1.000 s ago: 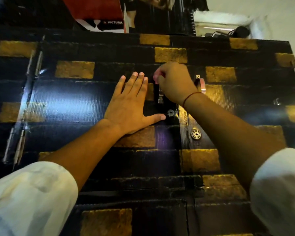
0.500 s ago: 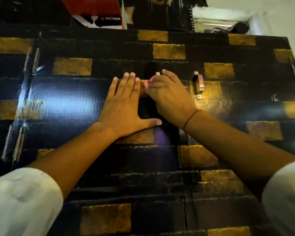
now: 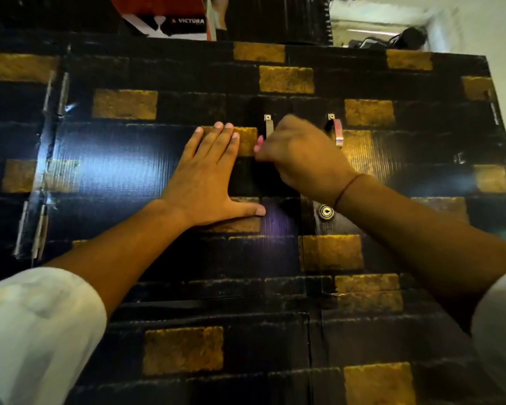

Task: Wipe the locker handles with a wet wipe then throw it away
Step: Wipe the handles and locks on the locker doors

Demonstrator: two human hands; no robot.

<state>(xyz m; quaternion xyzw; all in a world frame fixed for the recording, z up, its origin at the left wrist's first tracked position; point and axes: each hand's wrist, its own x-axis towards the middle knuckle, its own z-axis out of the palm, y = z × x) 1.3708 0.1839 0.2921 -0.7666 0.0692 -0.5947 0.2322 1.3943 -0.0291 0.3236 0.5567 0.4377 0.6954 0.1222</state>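
Two bare forearms in shot, each coming out of a loose white sleeve: the left sleeve (image 3: 32, 331) is bunched up near the elbow with soft creases, and the right sleeve (image 3: 500, 331) shows only as a pale rounded cuff at the near right edge. On the right wrist sits a thin reddish thread band (image 3: 348, 187). The left hand (image 3: 208, 182) wears no ring or watch, and the right hand (image 3: 301, 159) shows none either.

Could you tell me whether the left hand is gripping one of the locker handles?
No, the left hand lies flat with fingers straight on the locker door, beside the left handle.
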